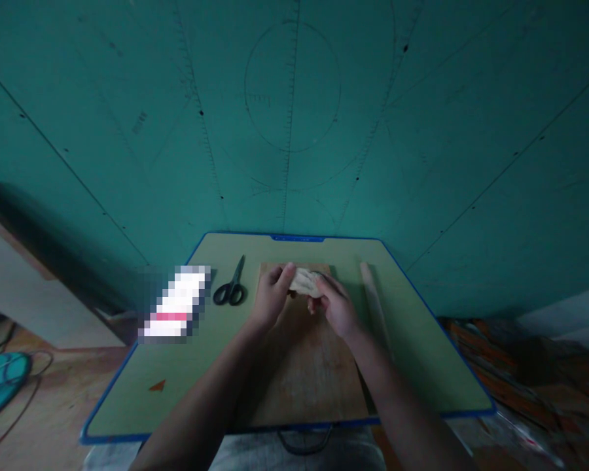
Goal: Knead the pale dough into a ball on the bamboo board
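A pale, creased lump of dough (305, 282) is held between my two hands above the far end of a wooden board (309, 366). My left hand (273, 288) grips its left end, thumb on top. Around the right end are the fingers of my right hand (334, 299), curled underneath and partly hidden. To the right of the board lies a long, thin wooden rolling pin (373, 294). Black-handled scissors (233, 284) rest to the left, with their blades pointing away from me.
The board lies on a light green table (422, 366) with a blue rim, against a green wall (294, 118). A blurred-out white rectangular item (177, 304) sits at the table's left edge. Nearer me is a small orange triangular mark (158, 386).
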{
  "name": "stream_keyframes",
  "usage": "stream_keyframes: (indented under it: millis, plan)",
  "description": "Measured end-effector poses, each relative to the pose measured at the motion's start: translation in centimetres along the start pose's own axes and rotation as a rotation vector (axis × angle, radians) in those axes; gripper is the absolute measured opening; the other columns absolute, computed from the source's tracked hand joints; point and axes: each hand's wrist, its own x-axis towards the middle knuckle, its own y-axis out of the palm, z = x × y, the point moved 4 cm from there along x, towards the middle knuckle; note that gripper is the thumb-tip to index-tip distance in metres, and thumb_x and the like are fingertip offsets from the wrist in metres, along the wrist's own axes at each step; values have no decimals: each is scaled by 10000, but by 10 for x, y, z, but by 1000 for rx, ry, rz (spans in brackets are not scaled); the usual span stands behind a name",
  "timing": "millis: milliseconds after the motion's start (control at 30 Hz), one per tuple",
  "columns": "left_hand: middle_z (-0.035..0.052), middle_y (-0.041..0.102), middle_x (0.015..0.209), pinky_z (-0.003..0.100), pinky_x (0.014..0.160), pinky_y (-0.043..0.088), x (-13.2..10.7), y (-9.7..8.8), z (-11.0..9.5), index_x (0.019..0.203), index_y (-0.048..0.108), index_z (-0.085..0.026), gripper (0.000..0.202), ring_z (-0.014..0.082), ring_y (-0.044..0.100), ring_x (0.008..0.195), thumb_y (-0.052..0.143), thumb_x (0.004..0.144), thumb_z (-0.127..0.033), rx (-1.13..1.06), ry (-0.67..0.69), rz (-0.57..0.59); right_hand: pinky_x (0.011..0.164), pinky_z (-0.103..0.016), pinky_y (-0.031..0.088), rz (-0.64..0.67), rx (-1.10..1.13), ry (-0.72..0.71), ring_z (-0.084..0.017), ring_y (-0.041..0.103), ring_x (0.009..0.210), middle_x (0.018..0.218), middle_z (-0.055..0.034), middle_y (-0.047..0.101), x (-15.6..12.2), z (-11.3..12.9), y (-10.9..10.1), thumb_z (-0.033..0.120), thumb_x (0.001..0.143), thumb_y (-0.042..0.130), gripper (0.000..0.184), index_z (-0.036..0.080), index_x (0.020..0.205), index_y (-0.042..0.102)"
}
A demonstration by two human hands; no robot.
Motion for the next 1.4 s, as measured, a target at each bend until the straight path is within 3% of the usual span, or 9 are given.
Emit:
stream_keyframes:
  millis: [167, 333, 467, 533, 600, 833, 967, 1133, 1400]
  plan:
    - [0, 577, 579, 210, 483, 366, 1, 3, 10, 697, 596, -133, 486, 92, 504, 498, 649, 776, -610, -214, -125, 52, 408, -233, 402, 75, 151, 70, -118, 525, 469, 626, -4, 649, 0, -1, 6, 557, 733, 715, 389, 204, 897, 710]
    - [5, 566, 560, 208, 468, 360, 0, 6, 8, 684, 596, -127, 505, 87, 485, 477, 639, 779, -621, -294, -177, 107, 453, -258, 448, 122, 75, 73, -132, 554, 507, 702, -32, 685, -1, -1, 7, 600, 823, 591, 425, 204, 934, 698]
    - [15, 605, 665, 229, 507, 428, 3, -4, 0, 786, 624, -142, 437, 122, 552, 557, 606, 809, -579, 1, -63, 35, 727, -328, 548, -48, -314, -201, -206, 668, 857, 1001, -67, 718, -6, 9, 1, 460, 855, 600, 320, 233, 1074, 657]
    - [17, 638, 736, 240, 556, 456, 5, -9, -5, 877, 647, -152, 364, 138, 586, 622, 689, 759, -495, 230, 49, 25, 937, -373, 502, -65, -502, -327, -228, 625, 1081, 1160, -64, 680, -9, 13, 2, 339, 829, 631, 314, 255, 1131, 628]
    - [23, 667, 777, 249, 595, 473, 5, -10, -6, 940, 658, -158, 353, 150, 606, 667, 744, 712, -414, 373, 105, 82, 1003, -393, 466, -27, -557, -346, -228, 603, 1133, 1191, -59, 658, -9, 13, 3, 269, 797, 626, 339, 261, 1136, 610]
    - [81, 714, 949, 286, 712, 544, 2, -7, -3, 1033, 656, -158, 315, 178, 672, 807, 671, 793, -362, 386, 199, 210, 884, -364, 517, -40, -364, -209, -214, 640, 999, 1060, -37, 675, -4, 17, -4, 369, 766, 680, 310, 248, 1041, 603]
    - [92, 706, 1018, 279, 696, 550, -2, -6, -4, 1032, 656, -169, 271, 186, 677, 844, 601, 851, -362, 499, 277, 194, 810, -341, 534, -49, -339, -142, -204, 658, 920, 968, -36, 696, -3, 14, -6, 466, 781, 676, 322, 236, 1002, 628]
    - [63, 705, 826, 239, 578, 503, -3, -7, -4, 978, 666, -166, 246, 158, 652, 658, 571, 869, -366, 539, 227, 112, 720, -310, 537, -16, -298, -124, -190, 653, 849, 906, -21, 702, -2, 9, -3, 472, 771, 685, 312, 242, 982, 673]
    - [-24, 568, 557, 195, 387, 381, -3, -2, -3, 853, 641, -151, 309, 98, 503, 410, 584, 848, -455, 267, 112, 53, 730, -304, 539, -36, -258, -154, -196, 650, 864, 906, -17, 720, -1, 12, -3, 403, 745, 700, 262, 241, 950, 712]
